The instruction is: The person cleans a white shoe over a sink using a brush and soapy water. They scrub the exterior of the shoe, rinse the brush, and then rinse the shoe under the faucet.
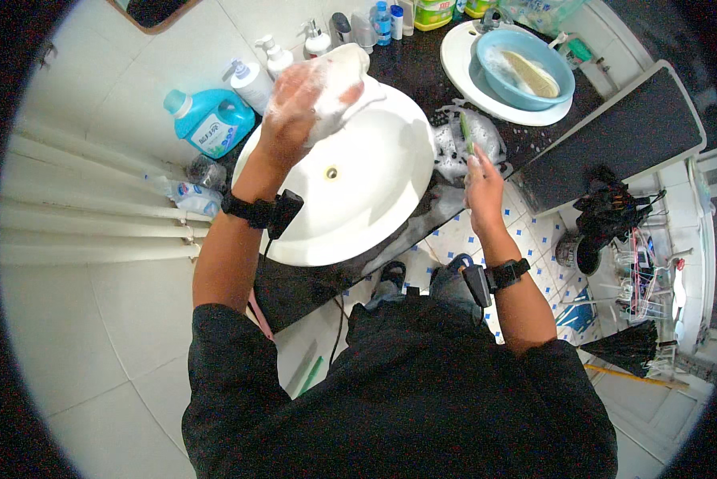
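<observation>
Over the far left side of the white sink point(410, 172), my left hand point(289, 108) grips a white shoe point(346, 68) coated in suds. Foam also covers parts of the fingers. My right hand point(484, 188) is closed round a slim green brush point(465, 128), held upright above the dark counter to the right of the sink. White suds point(486, 140) lie around the brush, and its bristles cannot be made out. Farther right, a light blue basin point(490, 76) holds soapy water and what looks like another shoe point(526, 73), its pale yellowish sole facing up.
A blue detergent jug point(215, 120) and several pump bottles point(251, 84) line the wall behind the sink. The basin rests on a white oval lid or board point(462, 88). A dark panel point(614, 140) stands at the right. Foam wets the counter's front edge point(422, 219).
</observation>
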Tool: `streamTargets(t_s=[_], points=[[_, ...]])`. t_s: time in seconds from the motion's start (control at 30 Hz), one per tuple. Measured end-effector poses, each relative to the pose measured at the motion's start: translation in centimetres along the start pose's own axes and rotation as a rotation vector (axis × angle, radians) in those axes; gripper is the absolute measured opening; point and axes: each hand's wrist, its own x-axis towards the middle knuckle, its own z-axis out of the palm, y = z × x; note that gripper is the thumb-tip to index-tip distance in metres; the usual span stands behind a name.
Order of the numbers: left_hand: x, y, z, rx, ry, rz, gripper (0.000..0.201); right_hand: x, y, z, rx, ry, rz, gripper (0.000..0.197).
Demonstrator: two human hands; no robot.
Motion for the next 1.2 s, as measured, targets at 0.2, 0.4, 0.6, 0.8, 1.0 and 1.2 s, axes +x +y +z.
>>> streamTargets(t_s=[0.2, 0.4, 0.6, 0.8, 1.0, 1.2], points=[[0.5, 0.1, 1.0, 0.017, -0.050, 0.047, 0.042, 0.0, -0.4, -0.5, 0.026, -0.017, 0.071, 0.036], [-0.5, 1.7, 5.2, -0.472, 0.242, -0.688, 0.049, 0.5, -0.2, -3.4, -0.017, -0.078, 0.233, 0.038], [-7.2, 6.4, 12.2, -0.880, 0.563, -1.652, 0.043, 1.7, 1.5, -6.1, -0.247, -0.128, -0.164, 0.033], [-8.6, 15.9, 16.0, -0.995, 0.678, -2.052, 0.039, 3.5, 1.6, -8.0, -0.341, -0.188, -0.249, 0.034], [-9.5, 18.5, 16.6, -1.188, 0.611, -2.247, 0.043, 3.9, 1.7, -7.0, -0.521, -0.143, -0.423, 0.031], [-7.7, 16.7, 14.2, -0.164, -0.299, -1.104, 0.050, 2.7, 2.6, -6.0, -0.804, -0.044, -0.355, 0.028]])
